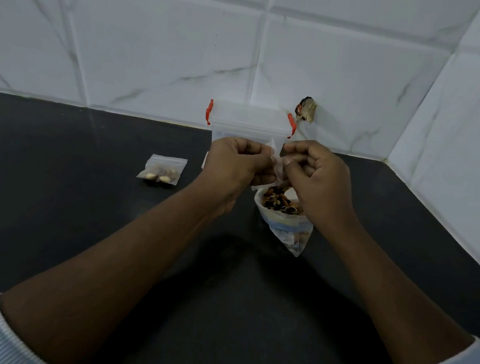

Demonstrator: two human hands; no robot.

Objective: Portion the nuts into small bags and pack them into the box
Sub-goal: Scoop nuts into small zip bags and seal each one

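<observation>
My left hand (pixel 235 163) and right hand (pixel 315 179) each pinch one edge of an empty small bag (pixel 276 171), fingers curled, apparently to part its mouth for filling. I hold it directly above the open nut pouch (pixel 284 227), at 6 o'clock of the bag, so strays fall back onto the nuts (pixel 278 202). One filled bag (pixel 162 170) lies at 9 o'clock on the counter (pixel 47 202). The box (pixel 251 122) stands at 12 o'clock, lid on, awaiting packing.

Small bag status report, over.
Left hand and right hand pinching small bag above open nut bag. One filled bag on counter, left. Box behind, lid on. Nothing in the way.
</observation>
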